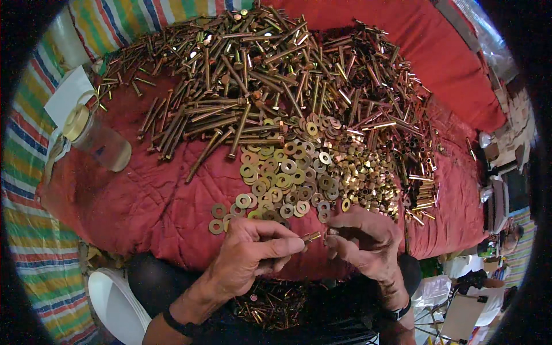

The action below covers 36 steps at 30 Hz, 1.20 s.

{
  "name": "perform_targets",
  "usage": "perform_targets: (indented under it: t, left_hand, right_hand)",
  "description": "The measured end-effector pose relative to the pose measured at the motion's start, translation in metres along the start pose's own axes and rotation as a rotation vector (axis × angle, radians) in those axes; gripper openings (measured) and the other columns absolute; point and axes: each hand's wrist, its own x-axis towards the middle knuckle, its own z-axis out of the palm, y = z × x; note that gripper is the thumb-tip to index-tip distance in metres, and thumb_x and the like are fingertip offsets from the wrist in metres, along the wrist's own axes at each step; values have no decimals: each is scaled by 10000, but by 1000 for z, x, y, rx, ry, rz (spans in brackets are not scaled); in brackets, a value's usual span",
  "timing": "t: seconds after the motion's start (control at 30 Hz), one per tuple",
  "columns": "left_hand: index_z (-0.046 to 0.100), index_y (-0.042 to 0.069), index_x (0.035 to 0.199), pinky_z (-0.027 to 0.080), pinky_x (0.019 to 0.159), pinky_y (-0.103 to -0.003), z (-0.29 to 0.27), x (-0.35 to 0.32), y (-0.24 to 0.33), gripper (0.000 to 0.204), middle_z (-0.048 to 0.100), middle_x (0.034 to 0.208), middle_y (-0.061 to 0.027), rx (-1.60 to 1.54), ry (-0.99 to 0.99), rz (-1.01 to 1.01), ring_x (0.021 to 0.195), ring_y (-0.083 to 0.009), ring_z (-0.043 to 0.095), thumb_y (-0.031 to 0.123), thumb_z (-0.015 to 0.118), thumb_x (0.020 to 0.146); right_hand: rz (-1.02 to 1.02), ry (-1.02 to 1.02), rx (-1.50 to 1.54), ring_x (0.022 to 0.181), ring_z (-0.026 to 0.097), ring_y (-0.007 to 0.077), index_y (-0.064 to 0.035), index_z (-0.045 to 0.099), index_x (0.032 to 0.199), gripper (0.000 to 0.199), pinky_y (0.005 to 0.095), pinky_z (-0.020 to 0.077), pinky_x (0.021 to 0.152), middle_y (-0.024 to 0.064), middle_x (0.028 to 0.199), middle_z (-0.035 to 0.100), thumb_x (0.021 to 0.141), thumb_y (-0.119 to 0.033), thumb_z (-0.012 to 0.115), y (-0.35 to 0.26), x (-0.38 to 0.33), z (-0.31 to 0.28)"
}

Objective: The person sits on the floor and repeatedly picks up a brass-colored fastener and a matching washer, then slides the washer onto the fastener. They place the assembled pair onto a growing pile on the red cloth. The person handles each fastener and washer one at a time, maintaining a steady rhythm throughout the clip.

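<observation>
Brass bolt [311,236] sits pinched at my left hand's [253,253] fingertips, just over the near edge of the red quilt [144,201], while my right hand [362,241] closes on its tip, on something too small to tell. A loose grip could drop it into my lap; my knuckles, just beside the washers [282,178], could scatter them.

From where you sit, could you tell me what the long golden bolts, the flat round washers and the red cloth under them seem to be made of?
The long golden bolts and flat round washers look like metal with a yellowish plated finish: they glint sharply. Brass cannot be ruled out. The red cloth appears to be quilted fabric, matte, with stitched lines and soft folds.
</observation>
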Motion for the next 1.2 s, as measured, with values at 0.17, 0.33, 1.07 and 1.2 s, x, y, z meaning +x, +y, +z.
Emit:
perform_targets:
  t: [0.17,0.33,1.07,1.2]
  left_hand:
    - [758,-40,938,280,436,-200,-1,0,1,193,610,650,-8,3,-10,-20,501,-37,471,153,751,925]
    - [761,-44,928,270,433,-210,-6,1,1,201,596,636,3,-1,-75,-104,495,-31,456,157,762,923]
    - [772,-14,930,555,629,-319,5,3,-11,154,754,813,-148,732,62,643,695,-212,737,126,795,870]
    - [776,-32,968,558,692,-300,1,0,-6,171,772,846,-140,614,34,477,764,-161,733,121,779,891]
  right_hand:
    - [-208,-9,-90,738,690,187,-7,769,1015,310,297,532,637,93,843,728,713,18,834,0,2,0]
    - [-229,-35,-92,833,715,228,-51,772,1058,335,334,568,722,95,927,739,734,-40,856,-4,-2,1]
    - [366,-20,154,719,663,193,11,689,926,476,319,505,651,69,774,659,976,-459,628,-12,-8,-2]
    - [210,-53,43,830,701,229,-12,735,1099,376,323,536,749,104,937,731,871,-300,815,-16,-5,-11]
